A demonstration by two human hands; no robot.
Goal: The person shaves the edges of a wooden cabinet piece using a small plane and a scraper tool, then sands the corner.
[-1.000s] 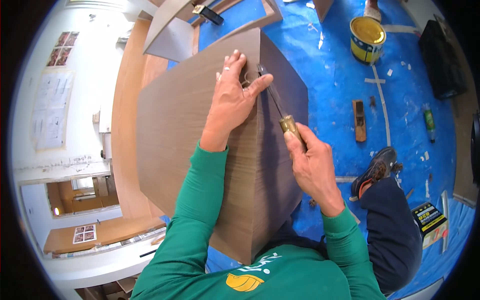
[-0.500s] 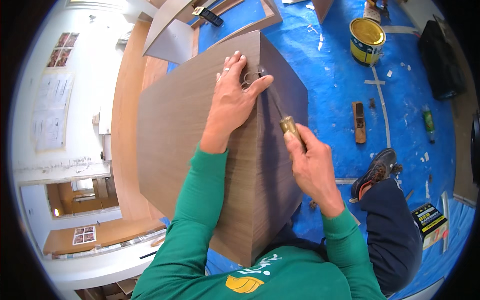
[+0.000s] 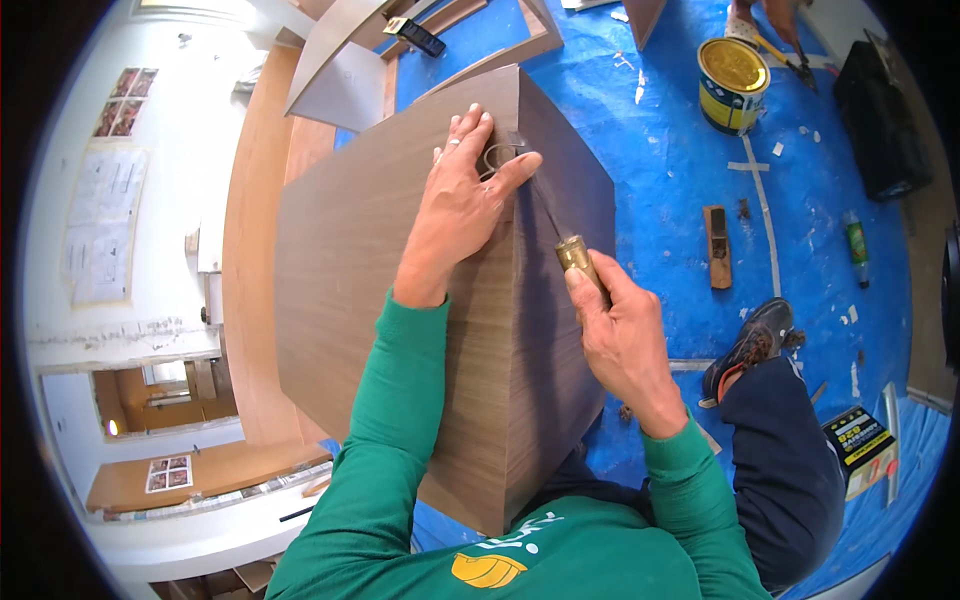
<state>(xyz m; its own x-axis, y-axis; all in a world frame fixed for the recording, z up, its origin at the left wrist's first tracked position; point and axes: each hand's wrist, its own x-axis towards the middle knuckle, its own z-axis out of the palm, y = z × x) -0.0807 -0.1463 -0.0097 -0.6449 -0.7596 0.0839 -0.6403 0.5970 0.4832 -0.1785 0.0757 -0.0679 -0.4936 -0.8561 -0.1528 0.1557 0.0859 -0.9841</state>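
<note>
A tall brown wood-veneered box point(image 3: 380, 300) stands in front of me on a blue tarp. My left hand point(image 3: 458, 205) lies flat on its top near the far corner, thumb and forefinger pinching a curled strip of veneer trim point(image 3: 497, 158) at the edge. My right hand point(image 3: 625, 335) grips a chisel point(image 3: 572, 250) by its brass-ringed handle. The blade runs up along the box's corner edge toward the left thumb. Both arms wear green sleeves.
On the blue tarp point(image 3: 660, 200) to the right lie a yellow tin can point(image 3: 733, 82), a small wooden block plane point(image 3: 716, 246), a green bottle point(image 3: 857, 244) and a yellow-black box point(image 3: 860, 445). My shoe point(image 3: 752, 340) rests by the box. Wood panels point(image 3: 340, 60) lean at the back.
The chisel blade has edged slightly along the corner toward the left thumb; both hands otherwise keep their places.
</note>
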